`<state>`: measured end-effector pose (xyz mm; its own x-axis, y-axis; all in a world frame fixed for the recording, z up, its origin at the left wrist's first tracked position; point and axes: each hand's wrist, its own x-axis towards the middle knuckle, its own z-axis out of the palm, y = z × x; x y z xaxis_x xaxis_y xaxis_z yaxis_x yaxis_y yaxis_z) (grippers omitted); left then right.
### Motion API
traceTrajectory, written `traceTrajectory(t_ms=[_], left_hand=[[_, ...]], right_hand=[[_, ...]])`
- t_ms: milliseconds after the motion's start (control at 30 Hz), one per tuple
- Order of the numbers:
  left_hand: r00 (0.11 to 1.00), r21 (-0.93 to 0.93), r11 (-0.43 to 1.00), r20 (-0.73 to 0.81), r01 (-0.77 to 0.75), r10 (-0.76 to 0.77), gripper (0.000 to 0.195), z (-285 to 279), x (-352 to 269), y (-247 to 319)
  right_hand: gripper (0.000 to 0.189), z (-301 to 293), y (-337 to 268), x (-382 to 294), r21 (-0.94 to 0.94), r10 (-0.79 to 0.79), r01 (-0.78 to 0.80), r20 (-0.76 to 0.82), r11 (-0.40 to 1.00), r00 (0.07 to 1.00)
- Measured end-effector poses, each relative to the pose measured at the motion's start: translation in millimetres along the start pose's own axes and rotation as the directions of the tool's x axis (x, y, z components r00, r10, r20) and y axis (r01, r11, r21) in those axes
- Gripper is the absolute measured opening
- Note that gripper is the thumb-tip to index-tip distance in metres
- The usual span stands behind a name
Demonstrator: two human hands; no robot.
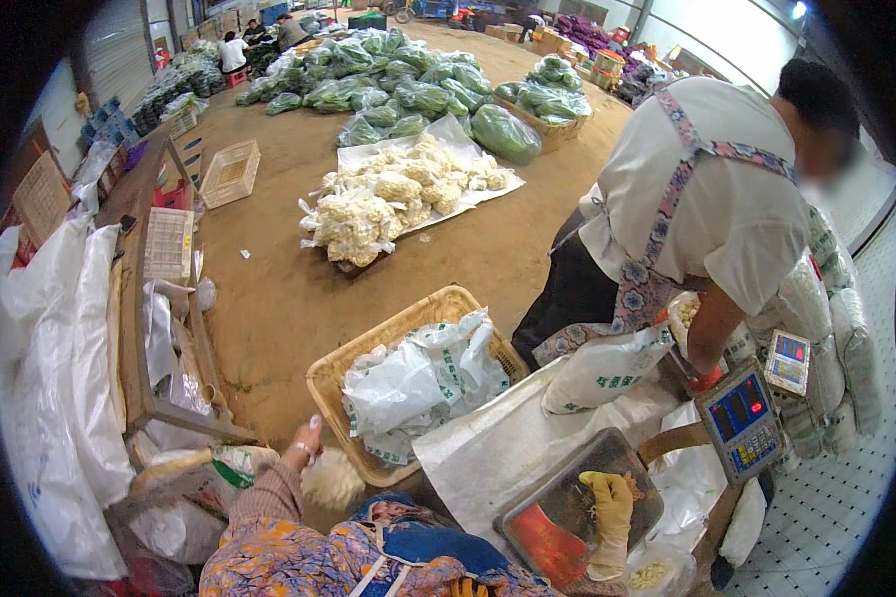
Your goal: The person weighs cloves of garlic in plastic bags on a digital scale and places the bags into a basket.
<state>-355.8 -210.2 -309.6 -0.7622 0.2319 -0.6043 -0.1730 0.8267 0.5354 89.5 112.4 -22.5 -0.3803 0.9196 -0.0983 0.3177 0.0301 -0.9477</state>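
My bare left hand (300,445) is at the left of a tan plastic basket (327,412). It appears closed on the neck of a plastic bag (334,479) of pale pieces, which hangs blurred below it. White plastic bags (425,373) with green print are heaped inside the basket. My right hand (609,515), in a yellow rubber glove, rests on the dark, worn platform of a weighing scale (560,485). Its fingers point away from me; whether anything is under them is hidden. The scale's lit display (743,422) stands beyond, to the right.
A co-worker (705,186) bends at a second scale display (788,362) on the right. A full printed sack (605,373) leans there. Bagged pale produce (388,198) lies on a floor sheet; bagged greens (403,89) rise behind. A wooden table (138,298) stands left.
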Motion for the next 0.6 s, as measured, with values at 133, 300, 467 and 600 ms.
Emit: traceTrajectory(t_ms=[133, 300, 467, 600], left_hand=[[0.930, -0.008, 0.938, -0.135, -0.346, 0.342, 0.057, -60, 85, 171], [0.631, -0.494, 0.399, -0.525, -0.772, 0.572, 0.027, -153, 110, 415], [0.525, -0.358, 0.385, -0.570, -0.851, 0.632, 0.026, -172, 71, 499], [0.510, -0.083, 0.527, -0.417, -0.846, 0.753, 0.029, -107, 104, 438]], right_hand=[[0.019, 13, -28, 0, -0.118, 0.014, -0.020, -0.050, 0.993, 0.999], [0.016, 15, -33, 1, -0.202, 0.041, -0.068, -0.137, 0.977, 0.990], [0.017, 32, -25, -4, -0.228, 0.087, -0.118, -0.140, 0.967, 0.986], [0.015, 45, -27, -5, -0.257, 0.111, -0.144, -0.138, 0.956, 0.984]])
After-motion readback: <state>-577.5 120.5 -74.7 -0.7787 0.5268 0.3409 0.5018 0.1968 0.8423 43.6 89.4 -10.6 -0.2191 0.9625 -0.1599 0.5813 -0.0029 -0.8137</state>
